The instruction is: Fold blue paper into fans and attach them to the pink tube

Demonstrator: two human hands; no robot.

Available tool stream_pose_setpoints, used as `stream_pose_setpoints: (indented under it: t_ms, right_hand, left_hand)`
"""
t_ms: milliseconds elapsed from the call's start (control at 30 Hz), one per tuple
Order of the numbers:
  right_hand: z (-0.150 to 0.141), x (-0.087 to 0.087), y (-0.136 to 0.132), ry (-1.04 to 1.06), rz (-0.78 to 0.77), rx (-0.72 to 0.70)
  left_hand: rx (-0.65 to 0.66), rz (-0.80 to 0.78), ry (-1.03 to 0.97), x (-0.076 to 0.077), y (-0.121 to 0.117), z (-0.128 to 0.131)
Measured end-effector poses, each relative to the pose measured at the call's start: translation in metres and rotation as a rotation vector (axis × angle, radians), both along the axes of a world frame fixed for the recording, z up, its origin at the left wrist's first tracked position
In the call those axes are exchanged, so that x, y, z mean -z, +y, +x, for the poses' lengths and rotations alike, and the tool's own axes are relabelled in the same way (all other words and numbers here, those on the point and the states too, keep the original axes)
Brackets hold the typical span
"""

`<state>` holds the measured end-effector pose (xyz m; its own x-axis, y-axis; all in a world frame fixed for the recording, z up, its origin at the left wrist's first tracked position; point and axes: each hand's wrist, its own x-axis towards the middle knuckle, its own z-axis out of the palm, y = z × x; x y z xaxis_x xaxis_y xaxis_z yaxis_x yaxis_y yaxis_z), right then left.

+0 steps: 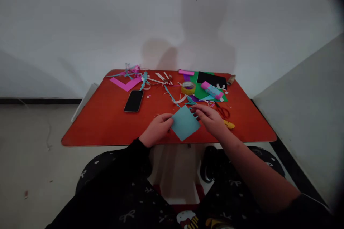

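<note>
A square of light blue paper [185, 123] is held at a slant above the front of the red table, one corner pointing toward me. My left hand [159, 128] pinches its left corner between thumb and fingers. On the opposite side, my right hand [209, 118] has its fingers closed at the upper right edge, where narrow blue strips stick out. What lies under the right fingertips is partly hidden. Just right of that hand are scissors [223, 111] with dark red handles and a yellow cutter [229, 124].
On the red table [94, 128] lie a black phone [133, 101], a tape roll [188, 88], a pink V-shaped paper [126, 84], a pink-and-blue roll [212, 90], black paper [212, 78] over green sheets, and many paper scraps. A wall stands behind the table.
</note>
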<state>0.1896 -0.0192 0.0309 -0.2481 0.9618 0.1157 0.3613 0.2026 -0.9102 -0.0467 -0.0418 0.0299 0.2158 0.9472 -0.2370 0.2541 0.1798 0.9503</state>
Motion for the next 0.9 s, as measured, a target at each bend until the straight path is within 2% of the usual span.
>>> stream_pose_setpoints:
  t_ms: [133, 367, 567, 733, 900]
  right_hand:
    - [-0.006, 0.003, 0.012, -0.029, -0.059, -0.027]
    - [-0.003, 0.023, 0.019, 0.040, -0.087, -0.073]
    - [-0.008, 0.022, 0.018, -0.046, -0.009, -0.189]
    - [-0.011, 0.023, 0.017, -0.021, 0.019, -0.219]
    - [-0.011, 0.024, 0.015, -0.027, 0.031, -0.167]
  left_hand:
    - [0.004, -0.037, 0.029, 0.003, 0.003, 0.007]
    - [0.071, 0.012, 0.038, 0.005, 0.014, 0.016]
    - [0.148, -0.025, 0.005, 0.009, 0.020, 0.011]
    - [0.121, -0.022, 0.008, 0.005, 0.014, 0.008]
    - [0.151, 0.122, 0.153, 0.003, 0.009, 0.012]
